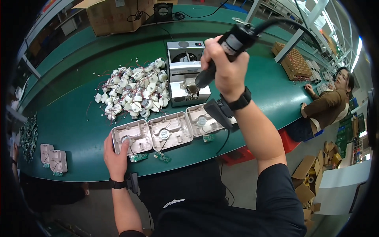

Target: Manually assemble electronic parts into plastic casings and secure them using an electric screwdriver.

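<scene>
My right hand [228, 71] is wrapped round a black electric screwdriver [233, 42], held up with its lower end tilted down at the front of a grey metal screw feeder [185, 71]. My left hand [115, 160] grips the left side of a white plastic housing [138, 128], thumb on the round part inside it. A second housing [177, 125] and a third housing [193, 114] stand to its right in a row, each with a round metal part inside. Green circuit boards [162, 157] hang on wires at their near edges. A dark wrist device partly covers the third housing.
A heap of white round parts with red wires [134, 90] lies behind the housings on the green table [75, 114]. Two smaller housings [58, 160] and a circuit board pile [27, 136] are at left. A person [331, 98] sits at right near a brown partitioned box [292, 63].
</scene>
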Action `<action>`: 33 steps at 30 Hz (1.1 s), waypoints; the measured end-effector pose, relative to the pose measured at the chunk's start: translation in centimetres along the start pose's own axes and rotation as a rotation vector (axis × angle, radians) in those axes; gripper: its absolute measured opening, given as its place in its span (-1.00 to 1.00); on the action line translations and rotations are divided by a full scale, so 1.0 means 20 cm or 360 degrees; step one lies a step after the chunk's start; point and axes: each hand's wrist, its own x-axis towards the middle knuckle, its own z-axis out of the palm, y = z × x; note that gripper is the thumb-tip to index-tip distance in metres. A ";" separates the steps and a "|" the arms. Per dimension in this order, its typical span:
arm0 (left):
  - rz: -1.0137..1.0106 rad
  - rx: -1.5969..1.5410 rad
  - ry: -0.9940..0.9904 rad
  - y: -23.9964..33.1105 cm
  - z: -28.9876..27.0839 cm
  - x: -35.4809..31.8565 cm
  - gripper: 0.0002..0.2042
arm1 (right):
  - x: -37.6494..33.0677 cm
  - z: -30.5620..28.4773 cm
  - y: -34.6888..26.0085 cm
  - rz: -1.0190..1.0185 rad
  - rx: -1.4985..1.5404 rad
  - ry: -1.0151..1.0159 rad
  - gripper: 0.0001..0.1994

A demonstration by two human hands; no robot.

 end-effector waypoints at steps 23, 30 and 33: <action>-0.0049 0.0237 -0.0087 0.07 0.01 -0.03 -0.49 | -0.42 -0.18 -0.02 0.0261 0.0137 0.0170 -0.85; -0.0104 0.0255 -0.0087 0.06 -0.01 -0.03 -0.41 | -0.43 -0.16 0.05 0.0299 -0.0081 0.0082 -0.85; -0.0091 0.0248 -0.0105 0.06 -0.01 -0.02 -0.40 | -0.39 -0.15 0.03 0.0319 -0.0085 0.0034 -0.85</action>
